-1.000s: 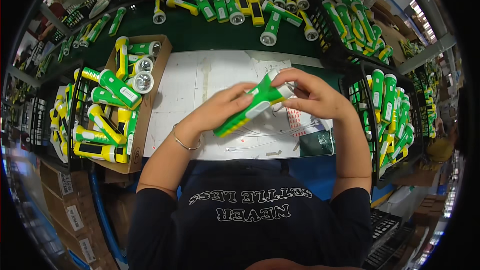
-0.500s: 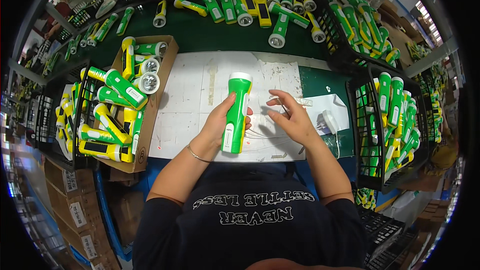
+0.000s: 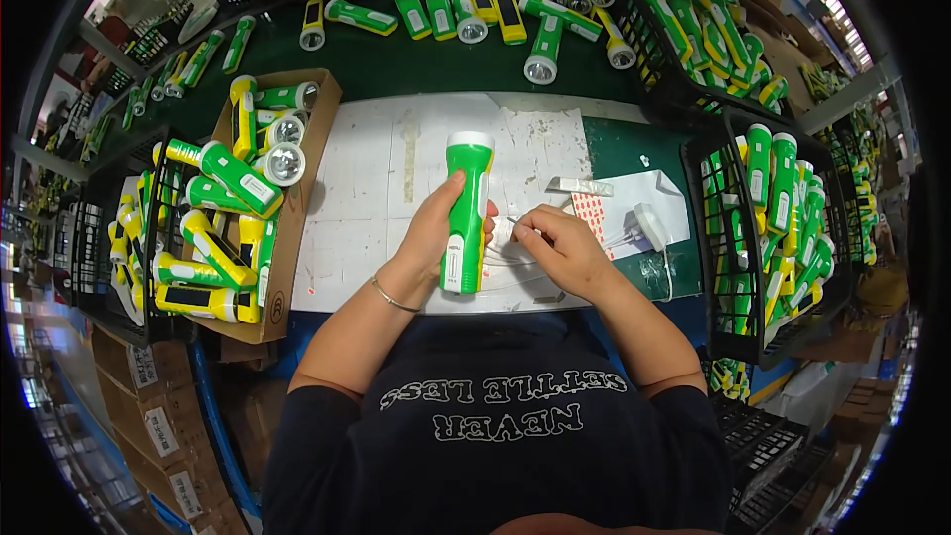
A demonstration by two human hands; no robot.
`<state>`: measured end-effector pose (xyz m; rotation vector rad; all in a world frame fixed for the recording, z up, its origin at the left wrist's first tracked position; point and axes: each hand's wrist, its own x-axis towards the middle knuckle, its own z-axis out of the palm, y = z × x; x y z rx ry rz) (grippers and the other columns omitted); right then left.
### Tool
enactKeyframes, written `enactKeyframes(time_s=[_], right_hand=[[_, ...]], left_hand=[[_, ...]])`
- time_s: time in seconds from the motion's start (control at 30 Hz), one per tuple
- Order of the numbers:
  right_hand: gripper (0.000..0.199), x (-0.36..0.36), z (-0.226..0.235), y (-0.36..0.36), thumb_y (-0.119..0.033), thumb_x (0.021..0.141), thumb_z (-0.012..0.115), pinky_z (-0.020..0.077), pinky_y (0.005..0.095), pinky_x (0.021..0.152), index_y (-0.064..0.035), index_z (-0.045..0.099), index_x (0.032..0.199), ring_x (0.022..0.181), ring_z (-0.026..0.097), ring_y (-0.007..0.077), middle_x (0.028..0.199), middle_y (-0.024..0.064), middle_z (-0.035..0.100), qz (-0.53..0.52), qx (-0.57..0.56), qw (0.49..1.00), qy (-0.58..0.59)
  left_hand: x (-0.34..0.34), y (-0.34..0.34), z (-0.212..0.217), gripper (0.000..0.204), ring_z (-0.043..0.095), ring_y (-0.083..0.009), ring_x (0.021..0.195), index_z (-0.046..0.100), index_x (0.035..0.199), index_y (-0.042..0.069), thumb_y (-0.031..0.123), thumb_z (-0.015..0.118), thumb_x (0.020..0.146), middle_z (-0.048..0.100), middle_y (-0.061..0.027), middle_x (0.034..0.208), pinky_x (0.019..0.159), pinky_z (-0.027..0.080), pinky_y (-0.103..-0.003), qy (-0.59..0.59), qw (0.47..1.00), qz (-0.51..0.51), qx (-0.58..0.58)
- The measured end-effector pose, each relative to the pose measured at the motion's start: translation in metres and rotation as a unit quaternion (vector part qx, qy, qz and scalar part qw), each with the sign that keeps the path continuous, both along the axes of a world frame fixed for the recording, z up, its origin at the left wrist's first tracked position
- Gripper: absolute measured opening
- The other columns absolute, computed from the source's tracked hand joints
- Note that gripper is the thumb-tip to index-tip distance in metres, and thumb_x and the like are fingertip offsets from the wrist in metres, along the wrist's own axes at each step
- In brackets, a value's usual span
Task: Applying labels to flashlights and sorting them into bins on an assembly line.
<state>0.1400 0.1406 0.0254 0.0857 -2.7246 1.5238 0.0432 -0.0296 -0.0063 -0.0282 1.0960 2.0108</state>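
My left hand (image 3: 436, 223) is wrapped round a green-and-yellow flashlight (image 3: 464, 228). The flashlight stands lengthwise above the white work surface, its white head pointing away from me and a white switch strip facing up. Just right of it, my right hand (image 3: 565, 250) is closed in a pinch, thumb against forefinger. Whatever lies between those fingertips is too small to make out. Thin white cables (image 3: 510, 260) run under and beside this hand. A white sheet with rows of red marks (image 3: 588, 213) lies behind its knuckles.
A cardboard box of flashlights (image 3: 322, 129) stands at the left, with a black crate (image 3: 743, 238) of more at the right. Loose flashlights (image 3: 436, 8) lie along the green table's far side. A white adapter (image 3: 650, 226) with a cord sits right of my hand.
My right hand has gone from spread fingers to a pinch and moved toward the flashlight, uncovering the red-marked sheet. My left hand keeps its hold on the flashlight.
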Motion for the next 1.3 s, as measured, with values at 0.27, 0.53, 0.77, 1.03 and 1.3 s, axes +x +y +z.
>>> enactKeyframes(time_s=[0.27, 0.53, 0.77, 1.03, 1.3], right_hand=[[0.008, -0.009, 0.013, -0.026, -0.014, 0.081, 0.058, 0.0413, 0.0324, 0.043, -0.0072, 0.057, 0.079, 0.051, 0.053, 0.0237, 0.072, 0.0060, 0.050, 0.006, 0.256, 0.939, 0.232], [0.013, -0.012, 0.000, -0.037, -0.018, 0.075, 0.063, 0.0418, 0.0326, 0.042, -0.0091, 0.054, 0.074, 0.049, 0.053, 0.0204, 0.071, 0.0056, 0.048, 0.056, 0.407, 0.889, 0.204], [0.029, 0.026, 0.004, -0.042, -0.023, 0.068, 0.071, 0.0373, 0.0324, 0.040, -0.0124, 0.047, 0.057, 0.043, 0.047, 0.0212, 0.060, 0.0042, 0.043, 0.259, 0.208, 0.906, 0.260], [0.041, -0.027, -0.012, -0.040, -0.021, 0.076, 0.070, 0.0338, 0.0310, 0.049, -0.0031, 0.038, 0.058, 0.052, 0.040, 0.0193, 0.058, 0.0069, 0.042, -0.018, 0.038, 0.993, 0.113], [0.033, -0.053, 0.001, 0.010, -0.031, 0.080, 0.066, 0.0378, 0.0276, 0.054, -0.0034, 0.053, 0.069, 0.058, 0.046, 0.0100, 0.064, 0.0017, 0.051, -0.050, -0.084, 0.995, -0.008]], left_hand=[[0.001, 0.009, 0.012, 0.033, 0.057, -0.0137, 0.068, 0.044, 0.107, 0.003, 0.033, 0.043, 0.095, 0.059, -0.0120, 0.087, 0.057, 0.051, -0.028, 0.101, 0.994, 0.043, -0.016], [0.005, 0.006, -0.006, 0.035, 0.057, -0.0138, 0.073, 0.043, 0.111, 0.003, 0.034, 0.045, 0.094, 0.059, -0.0104, 0.089, 0.064, 0.049, -0.028, 0.337, 0.935, 0.049, -0.101], [-0.013, -0.010, 0.001, 0.045, 0.056, -0.0144, 0.073, 0.042, 0.115, 0.006, 0.045, 0.032, 0.095, 0.056, -0.0106, 0.092, 0.060, 0.048, -0.026, 0.167, 0.982, 0.087, -0.003], [0.003, -0.006, 0.006, 0.028, 0.055, -0.0114, 0.080, 0.044, 0.111, 0.005, 0.025, 0.051, 0.092, 0.056, -0.0080, 0.091, 0.069, 0.047, -0.025, 0.177, 0.983, 0.059, 0.007], [0.001, -0.027, 0.000, 0.037, 0.057, -0.0155, 0.081, 0.044, 0.116, 0.003, 0.029, 0.052, 0.091, 0.058, -0.0091, 0.091, 0.071, 0.047, -0.028, 0.274, 0.951, -0.030, -0.142]])
